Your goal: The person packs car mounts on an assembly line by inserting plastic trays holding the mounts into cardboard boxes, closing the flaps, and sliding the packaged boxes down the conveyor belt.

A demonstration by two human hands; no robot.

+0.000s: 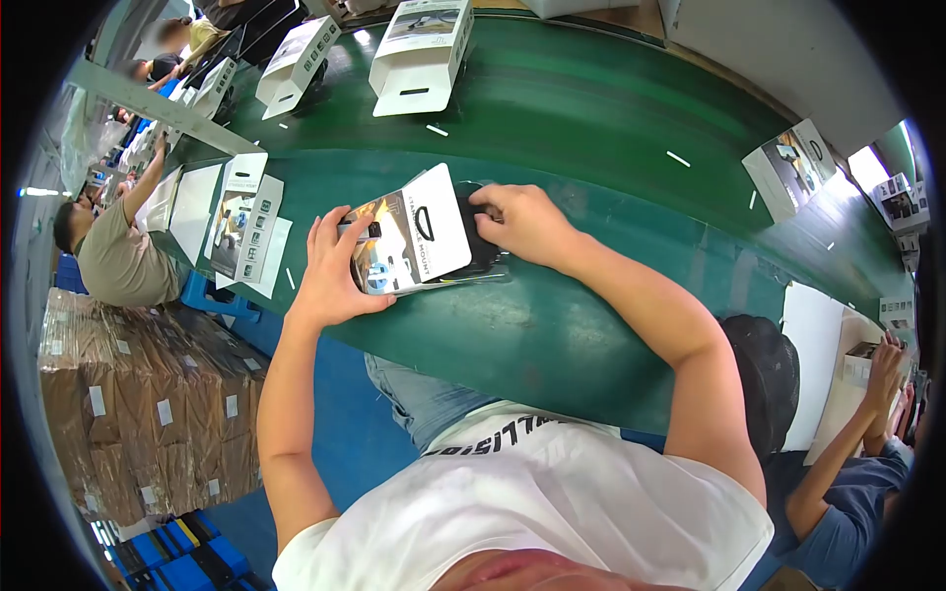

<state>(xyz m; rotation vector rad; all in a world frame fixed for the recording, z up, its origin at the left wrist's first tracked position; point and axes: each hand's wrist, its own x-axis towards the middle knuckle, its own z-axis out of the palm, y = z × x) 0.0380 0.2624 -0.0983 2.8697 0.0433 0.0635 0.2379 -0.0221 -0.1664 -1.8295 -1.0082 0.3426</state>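
Observation:
A printed cardboard box (384, 236) lies on the green work surface (325, 167), its white flap (435, 223) lettered with the word "MOUNT". My left hand (338, 266) is wrapped round the box's left end, thumb along the near edge and fingers over the far side. At the opposite, open end sits a black item (480, 236) with a clear plastic edge, partly inside the box. Curled fingers of my right hand (522, 222) grip the black item's upper right side; the fingertips are partly hidden. What exactly the black item is, I cannot make out.
Open boxes (419, 59) stand along the far belt, and another box (793, 167) is at the right. Flattened cartons (236, 217) lie left. A seated co-worker (128, 251) is at the left, another person's hands (885, 369) at the right. Wrapped cartons (148, 404) are stacked on the floor.

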